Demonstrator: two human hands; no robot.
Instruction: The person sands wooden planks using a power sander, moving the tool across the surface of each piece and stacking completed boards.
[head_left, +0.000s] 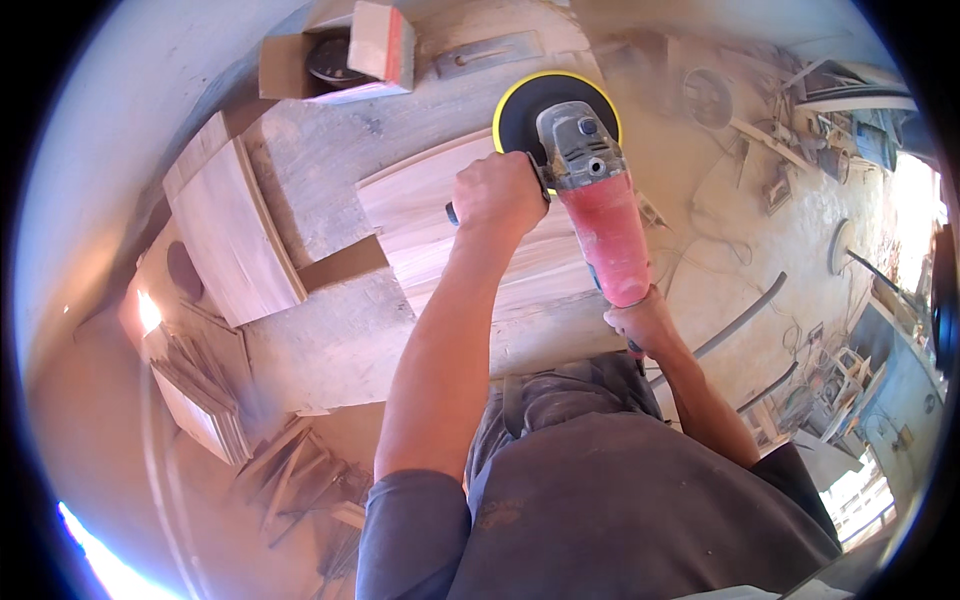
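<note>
A red and grey angle polisher (607, 225) with a round black pad (530, 105) rimmed in yellow is held in both my hands. My left hand (497, 195) is wrapped round its dark side handle, whose end sticks out beside the fist. Around the rear grip my right hand (643, 322) is closed, its fingers partly hidden by the tool. Under the polisher lies a pale wooden panel (430, 215) on the workbench. The pad is over the panel's far right corner; whether it touches the wood I cannot tell.
On the dusty workbench (330, 345) stand another stack of panels (235, 235) and an open cardboard box (285, 68) at the far left. Boards (205, 410) lean below it. A cable (715, 250) trails over the floor at right, near scattered wood and frames (830, 385).
</note>
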